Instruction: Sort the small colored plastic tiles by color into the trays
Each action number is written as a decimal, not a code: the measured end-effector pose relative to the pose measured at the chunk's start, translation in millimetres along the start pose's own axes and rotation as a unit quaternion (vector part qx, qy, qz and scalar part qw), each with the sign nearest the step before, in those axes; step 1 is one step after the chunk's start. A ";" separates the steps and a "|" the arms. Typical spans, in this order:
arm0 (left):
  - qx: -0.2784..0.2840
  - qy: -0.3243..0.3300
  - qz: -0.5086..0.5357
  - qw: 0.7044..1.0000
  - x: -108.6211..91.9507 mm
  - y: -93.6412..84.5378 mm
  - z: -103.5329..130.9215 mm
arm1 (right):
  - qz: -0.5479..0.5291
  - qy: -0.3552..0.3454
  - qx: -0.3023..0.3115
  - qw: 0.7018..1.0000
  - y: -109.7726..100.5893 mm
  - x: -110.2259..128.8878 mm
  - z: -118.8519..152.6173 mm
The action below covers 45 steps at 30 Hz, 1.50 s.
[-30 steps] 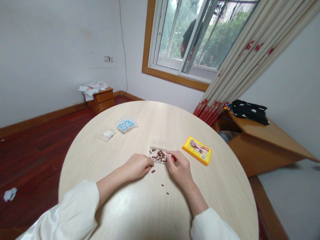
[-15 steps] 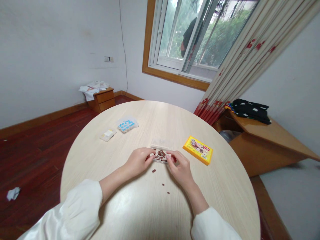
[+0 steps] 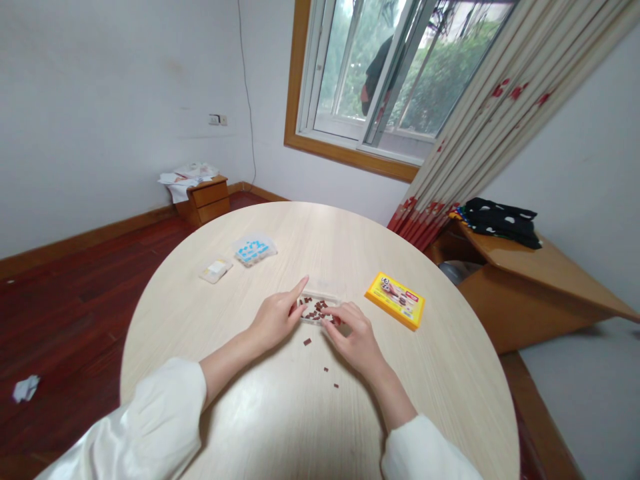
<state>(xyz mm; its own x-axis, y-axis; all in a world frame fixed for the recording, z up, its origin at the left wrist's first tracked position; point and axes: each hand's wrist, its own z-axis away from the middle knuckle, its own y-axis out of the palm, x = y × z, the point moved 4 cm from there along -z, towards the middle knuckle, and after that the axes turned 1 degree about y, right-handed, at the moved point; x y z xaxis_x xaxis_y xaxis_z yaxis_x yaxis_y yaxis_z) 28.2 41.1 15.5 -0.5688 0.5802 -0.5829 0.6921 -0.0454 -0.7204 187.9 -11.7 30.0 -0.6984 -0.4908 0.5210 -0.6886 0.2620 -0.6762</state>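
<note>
A small clear plastic box (image 3: 311, 321) lies on the table with its transparent lid (image 3: 323, 287) folded back. Loose brown toy bricks (image 3: 320, 307) fill part of it. My left hand (image 3: 277, 319) is at the box's left end, index finger stretched out toward the lid and thumb apart from it by the rim. Around the right front corner, my right hand (image 3: 355, 333) has its thumb at the front wall and fingertips over the bricks. Whether it also pinches a brick I cannot tell. A brown brick (image 3: 307, 342) and two smaller ones (image 3: 326, 369) lie in front.
A yellow box (image 3: 397, 300) with a printed picture lies to the right. Toward the far left are a clear container of blue pieces (image 3: 255, 250) and a small clear case (image 3: 216, 270). The round table (image 3: 280, 427) has a curved edge. A person shows outside the window.
My left index finger has straightened and lifted off the box's edge. My right hand has shifted left, its fingers reaching further over the bricks. The box has slid slightly left.
</note>
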 end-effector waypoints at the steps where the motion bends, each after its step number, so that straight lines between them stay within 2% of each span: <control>1: -0.001 -0.003 0.000 1.000 0.4 -0.3 0.0 | 0.014 -0.005 0.027 1.000 2.0 2.1 0.4; 6: -0.003 -0.015 0.000 1.000 1.1 -0.5 0.2 | 0.052 -0.011 0.160 0.986 16.2 10.6 5.3; 10: -0.006 -0.015 -0.001 1.000 1.1 -0.5 0.5 | 0.049 -0.008 0.184 0.982 21.8 12.3 6.8; 12: -0.005 -0.014 -0.001 1.000 0.3 -1.3 0.6 | 0.046 -0.006 0.153 0.987 19.6 11.0 5.6; 13: -0.005 -0.014 -0.002 1.000 -0.5 -2.1 0.7 | 0.049 -0.004 0.117 0.992 16.5 9.6 4.5; 15: -0.007 -0.011 -0.006 1.000 -2.9 -4.2 0.9 | 0.068 0.003 0.010 0.998 6.6 5.4 2.5; 17: -0.012 -0.006 -0.015 1.000 -5.8 -6.3 0.9 | 0.101 0.011 -0.107 0.989 -4.7 0.6 2.2; 18: -0.014 -0.002 -0.019 1.000 -7.1 -7.0 0.9 | 0.118 0.015 -0.151 0.981 -9.1 -1.6 2.4; 20: -0.013 0.012 -0.027 0.999 -9.3 -7.3 1.0 | 0.144 0.019 -0.200 0.969 -14.6 -5.1 2.6; 24: -0.004 0.036 -0.046 0.998 -10.9 -5.7 1.4 | 0.168 0.010 -0.224 0.960 -18.2 -7.1 2.1; 29: 0.009 0.062 -0.040 0.997 -14.0 -4.8 2.7 | 0.169 0.012 -0.223 0.960 -18.8 -6.8 1.9; 33: 0.096 0.141 0.012 0.985 -27.1 3.7 8.2 | 0.172 0.015 -0.220 0.960 -19.2 -6.6 1.8; 36: 0.185 0.217 0.023 0.958 -41.6 14.2 17.0 | 0.169 0.016 -0.218 0.961 -19.3 -6.3 1.8; 38: 0.221 0.248 0.012 0.943 -48.7 20.5 22.4 | 0.168 0.015 -0.217 0.962 -19.3 -5.9 1.7; 45: 0.234 0.258 0.000 0.937 -52.7 34.8 30.7 | 0.163 0.006 -0.216 0.963 -18.5 -5.0 0.9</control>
<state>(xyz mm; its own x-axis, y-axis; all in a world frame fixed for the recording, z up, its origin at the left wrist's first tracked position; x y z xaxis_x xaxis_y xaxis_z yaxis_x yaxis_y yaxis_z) 68.6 -16.1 9.6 -0.1947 0.8907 -0.4107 0.3520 -0.3274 -0.8769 204.3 -14.9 39.5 -0.8914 -0.3155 0.3253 -0.4479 0.7230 -0.5260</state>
